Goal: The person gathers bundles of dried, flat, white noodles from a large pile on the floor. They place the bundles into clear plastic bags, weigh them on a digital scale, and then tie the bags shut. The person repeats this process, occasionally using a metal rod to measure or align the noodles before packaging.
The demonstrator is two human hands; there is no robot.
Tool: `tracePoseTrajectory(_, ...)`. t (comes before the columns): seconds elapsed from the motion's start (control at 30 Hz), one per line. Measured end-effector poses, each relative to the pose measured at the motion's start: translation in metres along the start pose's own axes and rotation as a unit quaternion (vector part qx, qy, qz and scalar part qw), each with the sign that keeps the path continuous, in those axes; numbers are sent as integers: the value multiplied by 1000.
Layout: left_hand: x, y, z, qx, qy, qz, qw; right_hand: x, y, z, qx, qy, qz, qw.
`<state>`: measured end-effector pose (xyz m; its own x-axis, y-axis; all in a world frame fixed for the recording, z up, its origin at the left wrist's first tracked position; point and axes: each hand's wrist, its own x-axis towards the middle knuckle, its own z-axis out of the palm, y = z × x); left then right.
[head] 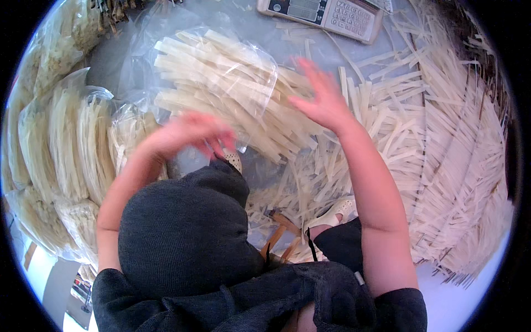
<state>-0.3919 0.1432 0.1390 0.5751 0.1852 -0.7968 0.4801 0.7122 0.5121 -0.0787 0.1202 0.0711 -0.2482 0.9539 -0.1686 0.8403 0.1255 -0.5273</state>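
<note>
On the floor before me lies a bundle of flat, pale dried strips (pixel 232 87), partly inside a clear plastic bag (pixel 141 54). My left hand (pixel 203 130), blurred by motion, is over the near left side of the bundle with its fingers bent and nothing seen in it. Off the bundle's right end, my right hand (pixel 319 93) is raised with thumb and fingers spread and holds nothing. Whether either hand touches the strips cannot be told.
Filled clear bags of strips (pixel 64 141) stand in rows at the left. A large heap of loose strips (pixel 448 166) covers the right. A digital scale (pixel 323 16) sits at the top. Near my feet are a wooden stool frame (pixel 276 238) and scattered strips (pixel 298 186).
</note>
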Motion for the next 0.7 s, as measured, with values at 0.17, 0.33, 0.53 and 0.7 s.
tracePoseTrajectory(0.17,15,-3,-131,-62,476,302,824,-81,-6,-5,356,197,233,883)
tracePoseTrajectory(0.33,64,-13,-148,126,371,168,904,-72,-33,65,442,166,351,809)
tracePoseTrajectory(0.53,87,-32,-178,370,374,160,835,-72,-34,39,411,75,313,853)
tracePoseTrajectory(0.7,86,70,-51,507,318,328,731,-150,60,0,247,349,290,857)
